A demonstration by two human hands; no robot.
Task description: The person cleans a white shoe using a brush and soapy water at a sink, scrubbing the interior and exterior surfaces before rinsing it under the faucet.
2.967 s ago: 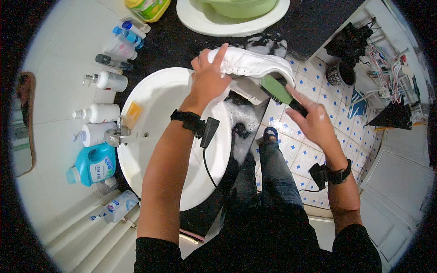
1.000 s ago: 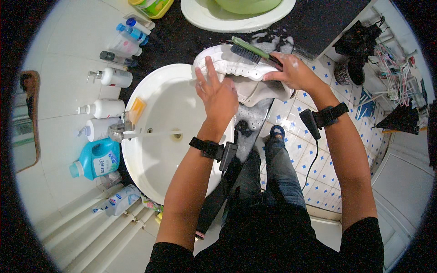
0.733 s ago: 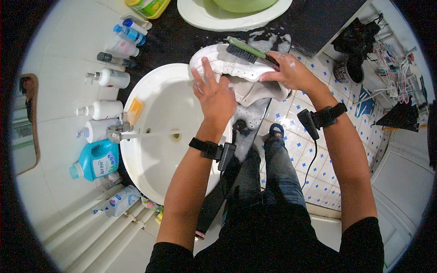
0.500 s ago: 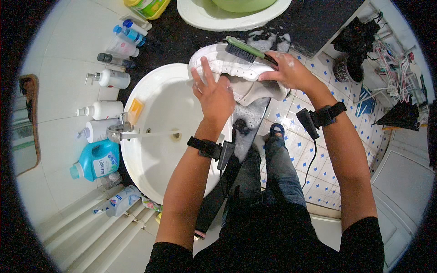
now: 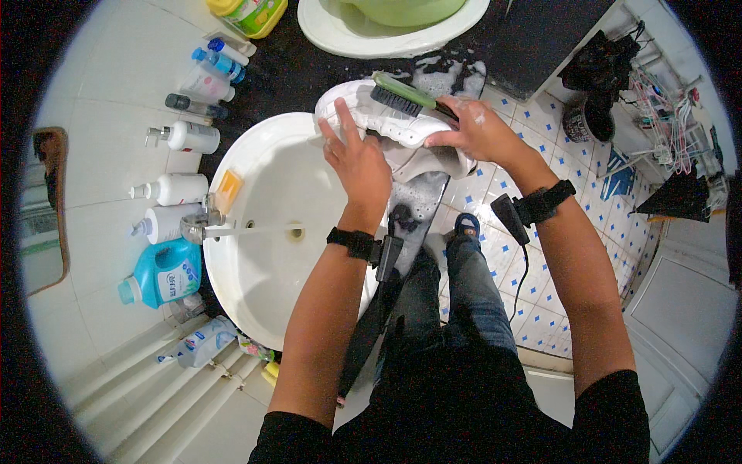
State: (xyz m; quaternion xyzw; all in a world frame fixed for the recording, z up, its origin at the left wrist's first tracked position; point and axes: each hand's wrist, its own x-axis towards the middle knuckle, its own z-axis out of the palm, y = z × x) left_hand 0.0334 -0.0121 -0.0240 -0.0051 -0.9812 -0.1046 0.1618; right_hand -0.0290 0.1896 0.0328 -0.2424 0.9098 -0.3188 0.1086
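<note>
A white shoe (image 5: 396,133) is held over the counter beside the right rim of the sink. My left hand (image 5: 360,168) is closed on its near-left side, thumb tucked in at the opening and the index and middle fingers stretched over the upper. In my right hand (image 5: 485,133) is the handle of a green scrubbing brush (image 5: 420,94) with dark bristles. The bristles lie against the shoe's far side. That hand's thumb rests on the shoe's edge, and a little foam clings to its back.
Water runs from the faucet (image 5: 195,229) into the white sink (image 5: 224,282). Orange soap (image 5: 227,191) sits on its rim. Bottles and a blue detergent jug (image 5: 168,272) line the wall. Beyond is a second basin (image 5: 328,45) holding a green tub (image 5: 410,9). Suds (image 5: 420,197) wet the dark counter.
Both hands, the shoe and the brush have shifted slightly left in the view. The brush has slid a little left along the shoe, and the shoe's opening has tilted somewhat.
</note>
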